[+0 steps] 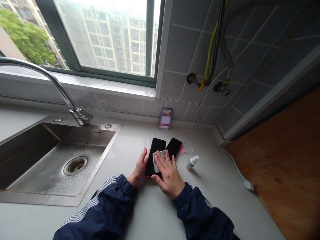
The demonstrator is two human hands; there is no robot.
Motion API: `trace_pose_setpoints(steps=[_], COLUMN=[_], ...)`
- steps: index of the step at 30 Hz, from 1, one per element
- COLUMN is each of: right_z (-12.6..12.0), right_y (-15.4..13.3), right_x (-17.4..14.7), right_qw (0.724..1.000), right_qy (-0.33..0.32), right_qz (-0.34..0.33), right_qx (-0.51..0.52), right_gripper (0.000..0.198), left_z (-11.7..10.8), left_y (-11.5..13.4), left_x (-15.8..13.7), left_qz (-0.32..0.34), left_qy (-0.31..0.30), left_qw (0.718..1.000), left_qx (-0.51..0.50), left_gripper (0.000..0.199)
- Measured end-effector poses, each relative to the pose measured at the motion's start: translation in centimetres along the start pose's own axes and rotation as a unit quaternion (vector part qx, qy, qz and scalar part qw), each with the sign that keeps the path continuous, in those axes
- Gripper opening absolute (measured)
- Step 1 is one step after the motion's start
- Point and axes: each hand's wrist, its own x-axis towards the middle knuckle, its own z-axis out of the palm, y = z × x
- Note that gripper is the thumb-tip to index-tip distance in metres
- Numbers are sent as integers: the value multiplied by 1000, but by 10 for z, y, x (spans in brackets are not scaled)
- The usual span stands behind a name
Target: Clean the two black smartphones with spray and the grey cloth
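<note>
Holding the black phone (159, 145) by its left edge, my left grip (140, 167) is half curled, thumb along the side, the fingers beneath hidden from me. My right grip (170, 176) lies spread nearly flat on a white cloth (156, 167) over the phone's face, pressing rather than pinching. With one edge held, a hard push towards the far edge could, I judge, tip the phone or twist it from my left grip; I cannot tell whether the table (152, 213) bears it from below. The cloth might skid from under my right grip, since nothing clasps it. Just beyond those fingertips lies a second dark phone (175, 145), near enough for an overlong stroke to knock. Right of my right grip stands a small spray bottle (191, 162), narrow enough for a careless wrist to topple.
</note>
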Motion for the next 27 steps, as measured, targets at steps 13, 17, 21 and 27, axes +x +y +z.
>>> trace_pose_setpoints(steps=[13, 17, 21, 27], right_z=[-6, -6, -10, -11], right_y=[2, 21, 29, 18], right_x=[1, 2, 5, -8], right_qw=[994, 996, 995, 987], right_qy=[-40, 23, 55, 4], right_qz=[-96, -64, -37, -152], right_qx=[-32, -60, -76, -41], right_gripper=[69, 72, 73, 73], left_z=[-9, -11, -15, -20], left_y=[29, 29, 28, 27], left_x=[-1, -3, -2, 3], left_qz=[-96, -142, -179, -173], left_qy=[-51, -80, -84, -62], left_qw=[994, 986, 980, 982], left_qx=[8, 29, 27, 36], left_gripper=[77, 77, 76, 80])
